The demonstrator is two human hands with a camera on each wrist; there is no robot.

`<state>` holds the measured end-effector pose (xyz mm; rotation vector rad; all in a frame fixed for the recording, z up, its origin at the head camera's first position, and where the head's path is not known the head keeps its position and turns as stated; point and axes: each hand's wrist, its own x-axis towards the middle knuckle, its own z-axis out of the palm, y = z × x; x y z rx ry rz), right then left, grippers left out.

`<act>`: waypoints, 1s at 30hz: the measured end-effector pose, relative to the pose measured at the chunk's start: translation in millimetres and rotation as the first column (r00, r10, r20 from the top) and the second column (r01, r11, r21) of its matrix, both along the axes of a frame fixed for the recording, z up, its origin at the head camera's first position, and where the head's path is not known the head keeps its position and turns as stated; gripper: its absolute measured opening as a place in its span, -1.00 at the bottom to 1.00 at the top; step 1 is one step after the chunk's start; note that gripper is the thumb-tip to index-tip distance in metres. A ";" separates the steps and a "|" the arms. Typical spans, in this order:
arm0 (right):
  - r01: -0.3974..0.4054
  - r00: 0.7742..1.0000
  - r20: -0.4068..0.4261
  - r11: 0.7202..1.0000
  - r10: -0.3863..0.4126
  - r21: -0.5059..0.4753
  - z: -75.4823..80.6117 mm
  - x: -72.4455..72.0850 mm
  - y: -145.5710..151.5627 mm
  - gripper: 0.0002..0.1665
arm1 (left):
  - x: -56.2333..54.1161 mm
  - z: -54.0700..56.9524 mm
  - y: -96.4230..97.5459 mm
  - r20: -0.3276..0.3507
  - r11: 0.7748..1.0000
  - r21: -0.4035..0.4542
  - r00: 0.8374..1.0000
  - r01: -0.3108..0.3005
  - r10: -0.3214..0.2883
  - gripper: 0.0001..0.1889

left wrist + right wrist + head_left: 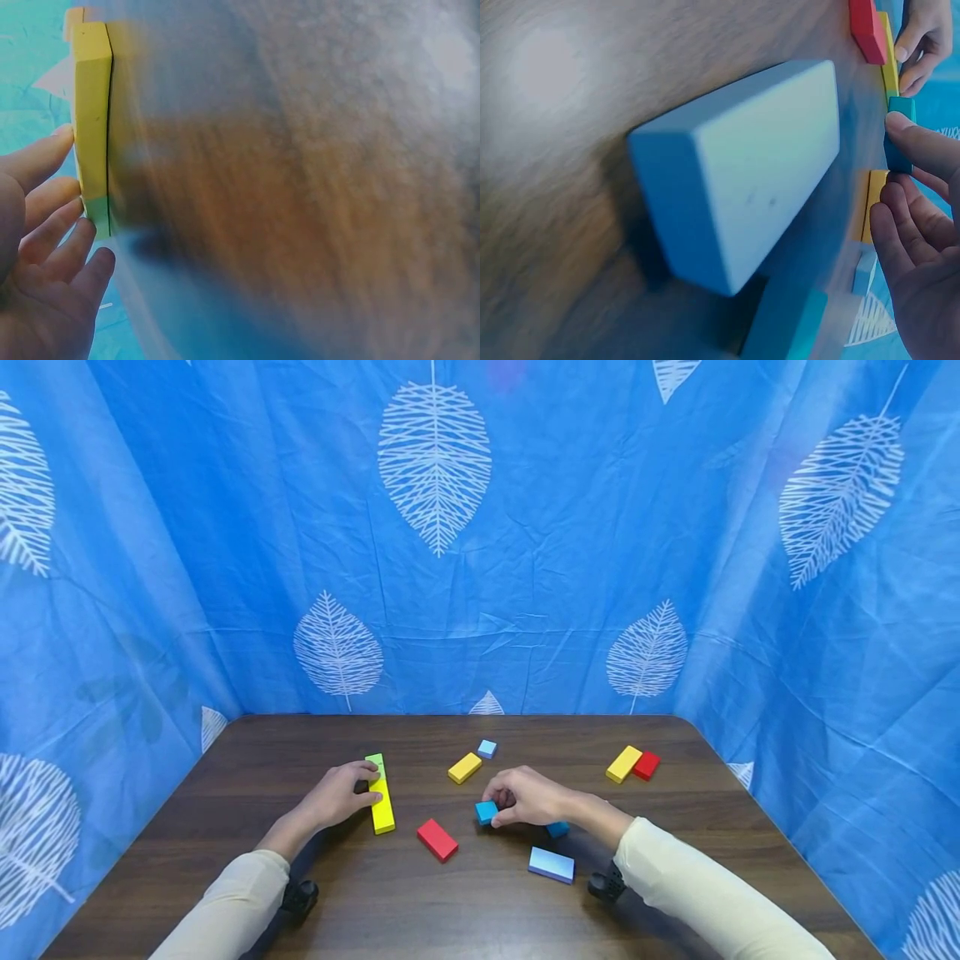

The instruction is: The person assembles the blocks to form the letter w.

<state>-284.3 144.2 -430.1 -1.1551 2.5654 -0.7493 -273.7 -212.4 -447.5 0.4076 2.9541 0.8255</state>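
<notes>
My right hand [532,797] pinches a small teal-blue block [486,812] between thumb and fingers, close over the middle of the table. The right wrist view shows the thumb [911,135] against the block's face. At the left, my left hand [341,793] touches the near side of a yellow block [382,810] and a green block [374,760], which lie end to end in one line. Its thumb is at the yellow piece and its other fingers are by the green end. Between the hands lies a red block [437,840].
A light blue block [551,865] lies nearest the front, with another teal block [557,829] partly hidden behind the right wrist. Farther back are a yellow block [465,767] and a small light blue one [487,749]. Yellow [624,763] and red [647,766] blocks sit together at right.
</notes>
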 end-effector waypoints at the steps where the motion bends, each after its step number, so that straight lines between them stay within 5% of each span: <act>1: 0.000 1.000 0.002 1.000 0.000 -0.002 0.8 0.1 -1.6 -0.74 | 0.3 0.0 0.1 0.000 1.000 0.001 1.000 0.001 -0.001 -0.52; 18: -0.068 0.998 -0.010 0.997 0.067 -0.028 10.2 1.4 -44.9 -0.72 | 0.1 2.5 1.0 -0.002 1.000 -0.010 1.000 0.026 -0.026 -0.53; 30: -0.121 0.992 -0.050 0.992 0.119 -0.030 3.1 5.0 -83.9 -0.71 | -1.7 -0.4 -0.7 -0.001 1.000 0.010 1.000 0.016 -0.016 -0.52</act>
